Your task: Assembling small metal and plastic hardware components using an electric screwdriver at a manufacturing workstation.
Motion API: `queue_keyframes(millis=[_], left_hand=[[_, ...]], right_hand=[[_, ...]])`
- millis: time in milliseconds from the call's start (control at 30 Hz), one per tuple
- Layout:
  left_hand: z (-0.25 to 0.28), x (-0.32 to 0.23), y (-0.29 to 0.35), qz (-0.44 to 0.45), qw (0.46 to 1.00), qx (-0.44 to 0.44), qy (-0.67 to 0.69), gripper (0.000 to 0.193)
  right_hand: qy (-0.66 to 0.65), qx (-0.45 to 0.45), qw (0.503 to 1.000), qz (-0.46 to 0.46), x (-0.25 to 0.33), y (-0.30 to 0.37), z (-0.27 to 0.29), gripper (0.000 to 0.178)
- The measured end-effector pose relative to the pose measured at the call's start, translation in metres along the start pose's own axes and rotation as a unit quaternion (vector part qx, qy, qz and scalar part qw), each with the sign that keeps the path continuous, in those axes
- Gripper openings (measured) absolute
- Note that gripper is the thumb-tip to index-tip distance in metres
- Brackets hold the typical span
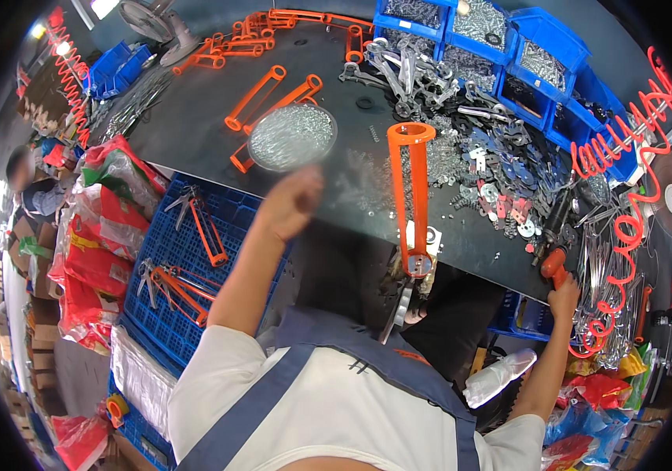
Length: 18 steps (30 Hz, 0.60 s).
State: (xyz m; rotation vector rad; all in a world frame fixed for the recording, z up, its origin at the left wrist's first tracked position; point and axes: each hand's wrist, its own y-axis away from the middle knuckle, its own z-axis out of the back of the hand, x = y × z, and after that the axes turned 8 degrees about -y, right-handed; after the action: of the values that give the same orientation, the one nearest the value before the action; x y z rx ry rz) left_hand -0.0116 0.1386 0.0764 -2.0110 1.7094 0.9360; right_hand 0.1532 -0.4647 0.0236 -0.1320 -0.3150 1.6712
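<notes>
My left hand (295, 202) is smeared by motion just below a clear round dish (292, 138) heaped with small shiny metal parts; whether its fingers hold anything does not show. At the right edge of the table, my right hand (564, 298) is wrapped round the orange handle of a power screwdriver (555, 263), whose dark body points away from me. Between my hands an orange caulking gun frame (398, 192) stands with its ring end up, its lower end at a small metal fixture (430, 239) by the table's front edge. A flat metal bar (399, 312) extends below it.
More orange frames (256, 98) lie at the back left. Blue bins (546, 59) of small parts rise behind heaps of metal handles (410, 78) and springs. A red coiled hose (626, 228) hangs at right. A blue crate (234, 216) with finished-looking guns stands left, beside red bags (104, 243).
</notes>
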Motion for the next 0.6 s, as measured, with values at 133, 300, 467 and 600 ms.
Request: queue_keyframes(millis=[133, 300, 467, 600], left_hand=[[-0.022, 0.043, 0.033, 0.082, 0.992, 0.064, 0.068, 0.008], [-0.024, 0.064, 0.048, 0.166, 0.977, 0.118, 0.068, 0.006], [-0.023, 0.072, 0.066, 0.143, 0.985, 0.056, 0.075, 0.011], [-0.018, 0.070, 0.072, 0.126, 0.985, 0.103, 0.054, 0.013]], right_hand=[[-0.159, 0.057, 0.983, -0.066, 0.009, -0.018, 0.023, 0.050], [-0.120, 0.042, 0.992, -0.001, 0.011, -0.007, 0.053, 0.028], [-0.510, 0.146, 0.824, -0.199, 0.057, 0.000, 0.104, 0.031], [-0.815, 0.067, 0.563, -0.125, 0.108, 0.054, 0.146, 0.047]])
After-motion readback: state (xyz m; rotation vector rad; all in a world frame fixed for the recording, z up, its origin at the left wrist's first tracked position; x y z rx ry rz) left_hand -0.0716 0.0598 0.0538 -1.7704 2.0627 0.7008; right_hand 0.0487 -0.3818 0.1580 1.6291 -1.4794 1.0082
